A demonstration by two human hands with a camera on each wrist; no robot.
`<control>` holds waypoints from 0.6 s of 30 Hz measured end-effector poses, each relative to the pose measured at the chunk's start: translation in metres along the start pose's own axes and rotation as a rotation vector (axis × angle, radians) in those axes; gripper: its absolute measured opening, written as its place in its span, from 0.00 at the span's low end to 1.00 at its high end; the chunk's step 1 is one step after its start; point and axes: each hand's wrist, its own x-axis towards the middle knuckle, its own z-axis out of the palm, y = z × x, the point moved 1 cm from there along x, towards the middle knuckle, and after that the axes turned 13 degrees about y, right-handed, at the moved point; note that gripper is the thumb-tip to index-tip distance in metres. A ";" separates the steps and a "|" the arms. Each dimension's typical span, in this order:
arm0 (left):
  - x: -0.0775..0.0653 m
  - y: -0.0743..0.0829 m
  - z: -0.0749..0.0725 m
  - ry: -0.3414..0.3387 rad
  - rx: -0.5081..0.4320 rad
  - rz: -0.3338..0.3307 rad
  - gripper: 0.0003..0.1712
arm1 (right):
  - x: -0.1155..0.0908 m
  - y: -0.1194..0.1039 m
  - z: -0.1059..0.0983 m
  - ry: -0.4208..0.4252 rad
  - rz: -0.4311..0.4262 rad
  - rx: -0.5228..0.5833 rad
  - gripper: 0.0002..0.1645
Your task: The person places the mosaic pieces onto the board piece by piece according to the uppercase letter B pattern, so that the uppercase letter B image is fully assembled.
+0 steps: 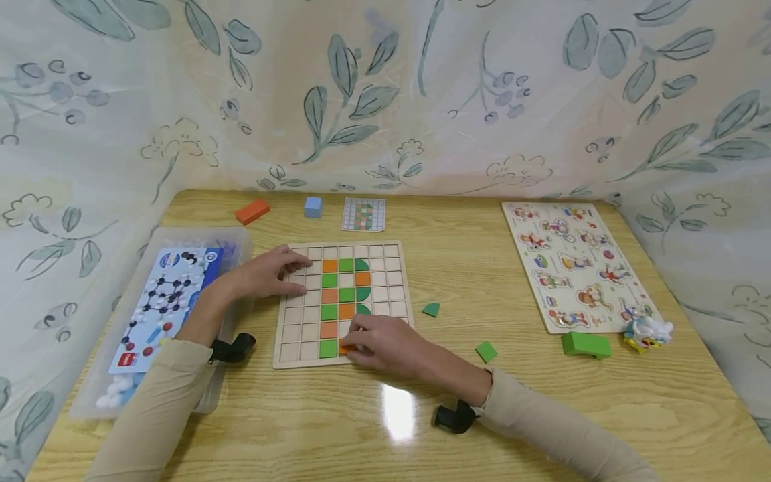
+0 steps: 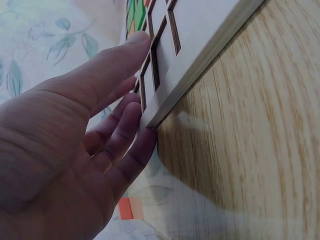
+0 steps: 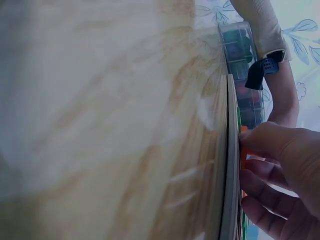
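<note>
A wooden grid board (image 1: 293, 333) lies on the table, with orange, light green and dark green pieces in its middle columns. My left hand (image 1: 265, 273) rests on the board's left edge, thumb and fingers apart; the left wrist view shows its thumb on the grid and fingertips at the rim (image 2: 175, 95). In the bottom row, beside a light green square (image 1: 328, 349), my right hand (image 1: 385, 343) pinches an orange square tile (image 1: 343, 347), mostly covered by the fingers. The right wrist view shows the thumb against the orange tile (image 3: 243, 156).
Right of the board lie a dark green quarter-circle (image 1: 431, 309) and a light green square (image 1: 486, 351). A pattern card (image 1: 364, 214), blue cube (image 1: 312, 207) and red block (image 1: 252, 212) are behind. A plastic box (image 1: 211, 395) stands left; a picture puzzle (image 1: 563, 281), green block (image 1: 586, 345) and toy figure (image 1: 647, 333) right.
</note>
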 end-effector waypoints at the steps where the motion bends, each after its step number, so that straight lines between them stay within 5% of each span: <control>1: 0.000 0.000 0.000 0.000 0.000 0.004 0.30 | 0.000 0.000 0.000 0.002 -0.010 -0.009 0.09; 12: 0.002 -0.001 0.002 0.000 0.009 0.005 0.30 | -0.018 0.001 -0.007 0.077 -0.157 -0.118 0.14; 18: 0.001 -0.001 0.000 -0.007 0.009 0.005 0.31 | -0.054 0.017 -0.029 0.173 -0.027 -0.106 0.20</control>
